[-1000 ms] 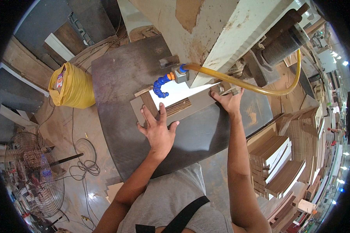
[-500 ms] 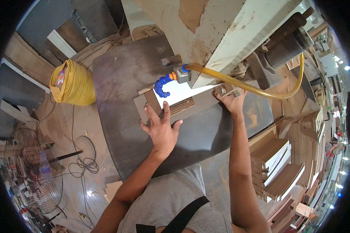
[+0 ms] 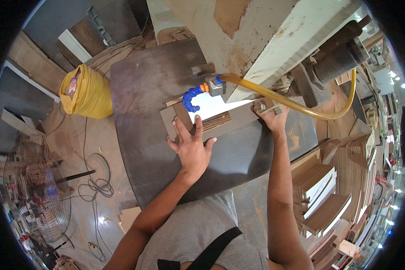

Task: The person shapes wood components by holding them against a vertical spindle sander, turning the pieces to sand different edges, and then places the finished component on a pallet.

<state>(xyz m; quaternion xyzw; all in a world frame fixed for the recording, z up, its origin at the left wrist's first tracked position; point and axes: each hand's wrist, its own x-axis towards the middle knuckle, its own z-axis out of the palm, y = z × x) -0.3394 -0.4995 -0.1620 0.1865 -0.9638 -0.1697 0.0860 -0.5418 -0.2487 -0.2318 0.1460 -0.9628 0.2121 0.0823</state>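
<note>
My left hand (image 3: 193, 150) lies with fingers spread on the near left part of a flat grey-brown board (image 3: 218, 131). Its fingertips touch a brown strip (image 3: 182, 113) and lie close to a dark, streaked wooden strip (image 3: 216, 121). Just beyond them a blue jointed nozzle (image 3: 187, 100) curves down over a bright white surface (image 3: 213, 105). At the board's right end is my right hand (image 3: 274, 120), its thumb stretched left beside a metal bolted block (image 3: 264, 106). The block and a hose cover its other fingers, so its grip is hidden.
A dark metal table (image 3: 139, 117) carries the work. Above it rises a pale machine body (image 3: 256, 27) with a yellow hose (image 3: 301, 107). Stacked brown panels (image 3: 319, 182) stand right; a yellow sack (image 3: 89, 94), fan (image 3: 38, 193) and cables (image 3: 99, 186) are left.
The view has shifted slightly, moving the whole scene a little right in the picture. Both hands and the boards keep nearly the same places on the table.
</note>
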